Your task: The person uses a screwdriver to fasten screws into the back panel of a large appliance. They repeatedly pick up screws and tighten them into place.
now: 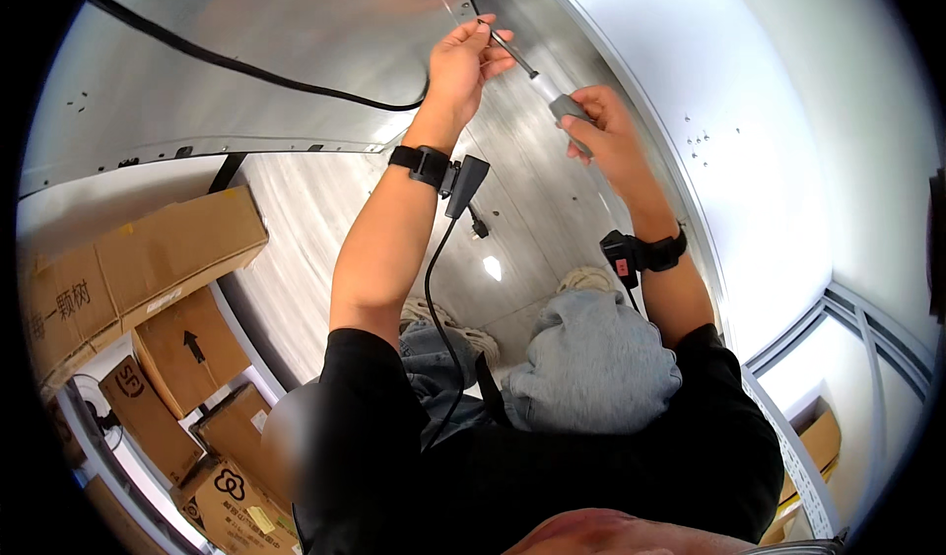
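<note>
A screwdriver with a grey and clear handle slants up and to the left at the top middle. My right hand is closed around its handle. At the far end of the metal shaft, the thumb and fingertips of my left hand are pinched together. Whether a small part sits between them at the tip is too small to tell. Both hands are between a large grey metal panel on the left and a white surface on the right. Several small screw-like pieces show on the white surface.
A thick black cable crosses the metal panel. A black plug lies on the wood-look floor. Cardboard boxes stack at the lower left. At the right stand a metal rack and another box.
</note>
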Demonstrator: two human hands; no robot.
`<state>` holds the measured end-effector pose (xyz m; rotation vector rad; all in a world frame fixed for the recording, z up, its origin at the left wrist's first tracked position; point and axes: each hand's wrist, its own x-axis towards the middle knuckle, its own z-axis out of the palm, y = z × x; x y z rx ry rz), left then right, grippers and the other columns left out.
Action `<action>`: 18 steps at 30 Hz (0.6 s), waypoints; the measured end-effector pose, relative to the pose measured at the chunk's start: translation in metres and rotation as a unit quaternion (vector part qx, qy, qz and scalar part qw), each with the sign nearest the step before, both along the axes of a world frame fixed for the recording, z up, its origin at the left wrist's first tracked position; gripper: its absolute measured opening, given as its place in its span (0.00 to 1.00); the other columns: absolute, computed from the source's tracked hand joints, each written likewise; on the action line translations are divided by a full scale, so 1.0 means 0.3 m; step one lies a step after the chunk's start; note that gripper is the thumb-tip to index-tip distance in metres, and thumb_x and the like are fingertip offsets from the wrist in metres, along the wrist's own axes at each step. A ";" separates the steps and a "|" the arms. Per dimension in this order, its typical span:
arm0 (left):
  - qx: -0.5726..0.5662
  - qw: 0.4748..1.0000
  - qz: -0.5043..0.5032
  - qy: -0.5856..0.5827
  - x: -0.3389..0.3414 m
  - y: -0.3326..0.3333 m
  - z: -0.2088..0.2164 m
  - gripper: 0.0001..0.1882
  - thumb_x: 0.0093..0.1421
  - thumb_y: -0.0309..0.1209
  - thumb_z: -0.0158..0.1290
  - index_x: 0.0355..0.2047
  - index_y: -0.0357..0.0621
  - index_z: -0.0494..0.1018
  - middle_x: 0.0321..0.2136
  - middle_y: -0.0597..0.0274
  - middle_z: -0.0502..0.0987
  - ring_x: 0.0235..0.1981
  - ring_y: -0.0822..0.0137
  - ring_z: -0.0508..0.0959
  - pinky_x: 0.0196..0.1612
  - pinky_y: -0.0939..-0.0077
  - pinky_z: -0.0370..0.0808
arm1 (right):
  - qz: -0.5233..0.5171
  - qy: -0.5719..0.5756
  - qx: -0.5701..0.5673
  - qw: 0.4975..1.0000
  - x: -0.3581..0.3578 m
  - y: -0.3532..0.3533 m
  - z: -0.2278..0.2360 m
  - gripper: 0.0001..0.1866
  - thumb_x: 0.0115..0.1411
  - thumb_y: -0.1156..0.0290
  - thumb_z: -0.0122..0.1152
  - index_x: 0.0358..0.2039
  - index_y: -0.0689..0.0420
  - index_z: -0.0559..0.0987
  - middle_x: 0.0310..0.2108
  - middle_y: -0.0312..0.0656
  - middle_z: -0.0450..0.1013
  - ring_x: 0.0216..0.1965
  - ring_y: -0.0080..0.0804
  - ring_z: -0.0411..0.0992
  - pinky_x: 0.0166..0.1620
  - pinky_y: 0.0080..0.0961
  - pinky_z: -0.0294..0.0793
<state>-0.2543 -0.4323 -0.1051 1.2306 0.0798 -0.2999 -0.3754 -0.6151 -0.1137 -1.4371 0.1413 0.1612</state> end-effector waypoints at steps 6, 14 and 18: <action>0.006 1.000 -0.005 -0.008 0.028 -0.040 0.035 0.14 0.67 0.31 0.42 0.49 0.37 0.68 0.36 0.57 0.78 0.29 0.71 0.77 0.34 0.78 0.80 | 0.006 -0.012 0.011 1.000 0.008 -0.005 0.030 0.16 0.59 0.70 0.57 0.43 0.61 0.64 0.33 0.40 0.71 0.22 0.19 0.68 0.20 0.16 0.63; -0.003 1.000 -0.018 -0.019 0.041 -0.050 0.036 0.14 0.67 0.32 0.42 0.49 0.37 0.69 0.36 0.59 0.78 0.29 0.73 0.76 0.34 0.78 0.79 | 0.006 -0.012 0.052 0.999 0.014 -0.015 0.039 0.16 0.61 0.69 0.55 0.44 0.61 0.63 0.32 0.41 0.71 0.21 0.19 0.68 0.20 0.16 0.62; 0.027 0.999 -0.008 -0.014 0.033 -0.066 0.071 0.14 0.67 0.32 0.43 0.48 0.38 0.70 0.35 0.60 0.78 0.28 0.74 0.75 0.33 0.79 0.78 | 0.003 0.006 0.074 0.997 0.009 -0.007 0.031 0.14 0.61 0.69 0.54 0.44 0.60 0.64 0.33 0.42 0.72 0.21 0.19 0.68 0.20 0.16 0.62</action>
